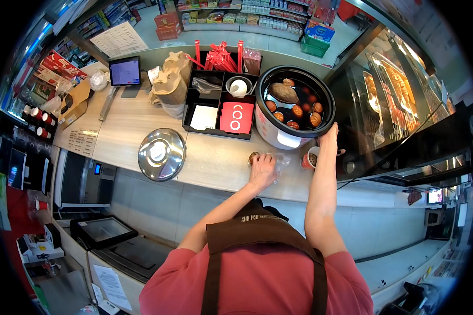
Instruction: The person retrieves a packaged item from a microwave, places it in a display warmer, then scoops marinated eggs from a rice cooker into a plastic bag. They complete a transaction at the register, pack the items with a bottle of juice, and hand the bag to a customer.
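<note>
My left hand (264, 169) is closed at the counter's front, its fingers round a small mottled brown egg (254, 157). A clear plastic bag (283, 164) lies crumpled beside that hand, partly under it. To the right, my right hand (329, 134) grips the side of a white electric cooker (281, 137) with a black rim, near its handle; some fingers are hidden. Brown eggs (297, 111) and a larger brown lump (284, 93) sit in the pot's dark liquid. Just below the pot stands a red and white paper cup (309, 159).
A shiny metal lid (162, 154) lies left on the wooden counter (210, 160). Behind it is a black organizer (215, 131) with straws and napkins, beside stacked cardboard cup carriers (171, 79) and a small tablet (125, 71). A lit glass food case (389, 100) borders the right.
</note>
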A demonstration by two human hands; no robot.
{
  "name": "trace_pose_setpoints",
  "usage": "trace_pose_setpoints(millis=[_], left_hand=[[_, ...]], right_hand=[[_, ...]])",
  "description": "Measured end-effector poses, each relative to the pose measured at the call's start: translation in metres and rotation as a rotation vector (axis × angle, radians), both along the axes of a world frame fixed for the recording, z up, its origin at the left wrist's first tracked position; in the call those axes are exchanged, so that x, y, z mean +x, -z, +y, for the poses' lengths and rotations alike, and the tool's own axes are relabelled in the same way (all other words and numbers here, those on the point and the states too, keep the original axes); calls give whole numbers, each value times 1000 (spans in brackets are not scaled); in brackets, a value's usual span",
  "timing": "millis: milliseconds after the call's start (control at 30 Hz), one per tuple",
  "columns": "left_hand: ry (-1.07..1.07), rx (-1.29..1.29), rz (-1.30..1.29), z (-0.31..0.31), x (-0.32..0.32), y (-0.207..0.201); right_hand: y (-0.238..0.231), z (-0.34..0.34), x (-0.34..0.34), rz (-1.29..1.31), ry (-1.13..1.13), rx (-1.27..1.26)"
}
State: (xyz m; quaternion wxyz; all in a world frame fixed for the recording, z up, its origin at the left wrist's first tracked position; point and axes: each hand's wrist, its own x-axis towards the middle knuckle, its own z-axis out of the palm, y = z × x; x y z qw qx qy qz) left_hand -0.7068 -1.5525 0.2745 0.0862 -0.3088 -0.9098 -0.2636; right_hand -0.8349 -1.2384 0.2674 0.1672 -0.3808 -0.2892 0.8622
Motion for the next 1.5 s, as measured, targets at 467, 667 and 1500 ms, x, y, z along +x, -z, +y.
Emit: trace_pose_setpoints(millis=[467, 667, 1500], left_hand=[[-24, 322, -84, -36, -1, 10], [-241, 648, -446, -96, 23, 0], [-610, 1096, -736, -298, 87, -11]], right_hand=[[-114, -135, 67, 89, 511, 1022], [-172, -344, 119, 704, -546, 1745], [-226, -416, 35, 564, -502, 2137]])
